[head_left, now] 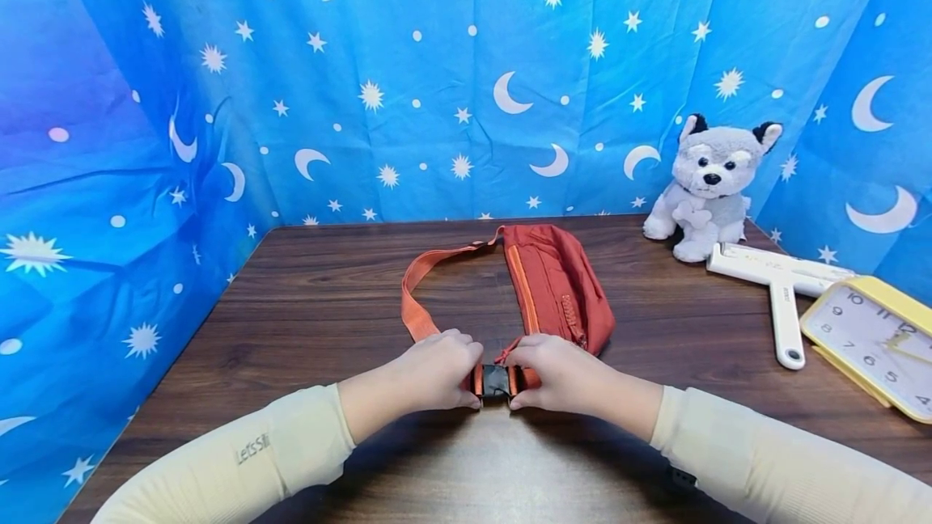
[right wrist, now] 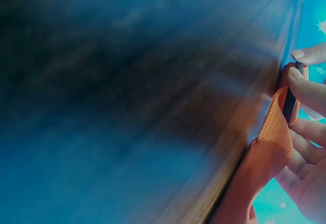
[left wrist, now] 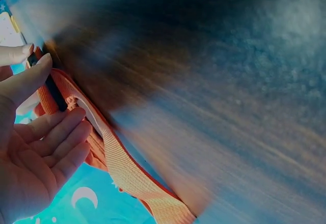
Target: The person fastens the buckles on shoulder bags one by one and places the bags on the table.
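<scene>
A rust-red waist bag (head_left: 568, 289) with an orange zip lies on the dark wooden table. Its orange strap (head_left: 418, 285) loops round to the left and comes back to a black buckle (head_left: 496, 381) in front of the bag, whose halves sit together. My left hand (head_left: 440, 370) pinches the buckle's left end between thumb and fingers. On the other side my right hand (head_left: 557, 374) pinches the right end the same way. The left wrist view shows the strap (left wrist: 125, 168) trailing from the left hand; the right wrist view shows the webbing (right wrist: 275, 127) beside the right fingers.
At the back right sits a grey-and-white plush dog (head_left: 713, 184). A white T-shaped tool (head_left: 782, 289) lies before it, close to a yellow-framed clock (head_left: 874, 346) at the right. A blue curtain (head_left: 437, 63) with moons and stars hangs behind the table (head_left: 306, 289).
</scene>
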Action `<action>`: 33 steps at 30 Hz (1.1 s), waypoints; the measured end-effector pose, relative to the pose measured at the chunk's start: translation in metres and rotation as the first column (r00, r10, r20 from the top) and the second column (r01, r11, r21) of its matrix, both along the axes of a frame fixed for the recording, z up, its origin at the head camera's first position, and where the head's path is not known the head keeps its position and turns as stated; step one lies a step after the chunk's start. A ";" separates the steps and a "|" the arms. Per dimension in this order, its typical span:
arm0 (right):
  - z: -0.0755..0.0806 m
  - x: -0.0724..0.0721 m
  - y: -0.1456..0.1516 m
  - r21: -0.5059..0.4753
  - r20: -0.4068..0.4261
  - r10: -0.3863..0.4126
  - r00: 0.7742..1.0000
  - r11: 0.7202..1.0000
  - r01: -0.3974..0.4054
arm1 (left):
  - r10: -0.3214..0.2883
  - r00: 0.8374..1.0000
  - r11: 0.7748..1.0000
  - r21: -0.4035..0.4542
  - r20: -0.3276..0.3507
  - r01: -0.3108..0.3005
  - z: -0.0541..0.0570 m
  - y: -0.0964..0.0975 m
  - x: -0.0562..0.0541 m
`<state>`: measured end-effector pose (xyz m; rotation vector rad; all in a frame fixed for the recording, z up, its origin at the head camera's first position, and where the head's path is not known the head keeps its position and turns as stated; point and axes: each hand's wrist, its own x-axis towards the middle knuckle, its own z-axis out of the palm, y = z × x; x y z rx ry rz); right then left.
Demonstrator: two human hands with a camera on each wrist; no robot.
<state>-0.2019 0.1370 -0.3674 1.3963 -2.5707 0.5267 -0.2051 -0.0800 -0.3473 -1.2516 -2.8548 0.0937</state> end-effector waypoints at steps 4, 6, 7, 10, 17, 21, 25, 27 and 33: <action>-0.002 0.001 0.000 0.022 0.017 -0.003 1.000 1.000 0.002 | 0.003 1.000 1.000 -0.017 0.001 -0.003 -0.001 0.001 0.000; -0.003 0.001 0.000 0.033 0.014 -0.001 1.000 0.999 0.000 | 0.003 1.000 1.000 -0.018 0.002 -0.003 -0.001 0.001 0.000; -0.004 0.001 -0.001 0.038 0.009 0.002 1.000 0.999 -0.002 | 0.005 1.000 1.000 -0.020 0.005 -0.005 0.000 0.001 0.001; -0.004 0.001 -0.002 0.047 -0.013 0.012 1.000 0.999 -0.012 | 0.011 1.000 0.999 -0.030 0.013 -0.011 0.000 0.002 0.001; -0.004 0.003 -0.003 0.062 -0.032 0.005 0.999 0.998 -0.003 | 0.021 0.999 0.999 -0.041 0.036 -0.019 0.000 0.004 0.001; -0.002 0.005 -0.003 0.084 -0.036 -0.011 0.999 0.996 0.013 | 0.021 0.999 0.999 -0.032 0.047 -0.019 -0.001 0.004 0.001; -0.002 0.004 -0.004 0.094 -0.065 -0.008 0.998 0.995 0.014 | 0.019 0.998 1.000 -0.013 0.054 -0.019 -0.002 0.003 -0.001; -0.002 0.004 -0.004 0.098 -0.078 -0.009 0.997 0.995 0.017 | 0.017 0.998 1.000 -0.009 0.054 -0.016 -0.003 0.002 -0.001; -0.001 0.005 -0.002 0.115 -0.066 -0.021 0.998 0.993 0.028 | 0.021 0.997 1.000 -0.015 0.081 -0.020 -0.001 0.002 0.001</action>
